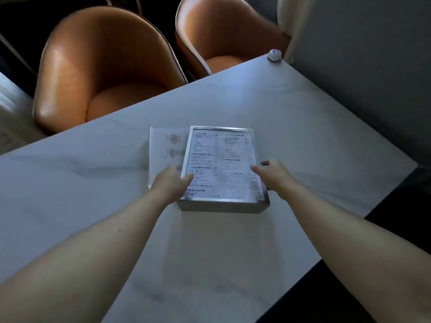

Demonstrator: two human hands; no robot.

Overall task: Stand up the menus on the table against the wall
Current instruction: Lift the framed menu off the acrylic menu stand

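The top menu (221, 164), a clear acrylic sheet with printed drink lists, lies near the middle of the pale marble desk (303, 117), its near edge thick and bright. It sits partly over a second menu (163, 145), which sticks out to the left and shows faint pictures of cups; both look flat or nearly so, and motion blur makes it hard to say if the top one is lifted at all.

The left hand (171, 183) has its grip closed on the top menu's left edge, thumb on the printed face and fingers hidden underneath. The right hand (272, 173) holds the right edge the same way, thumb lying on top. Both bare forearms reach in from the near side.

At the desk's far corner stands a small white call button (274, 54), close to the grey wall (361, 54) that runs along the right side. Two tan leather chairs (105, 66) face the desk's far edge.
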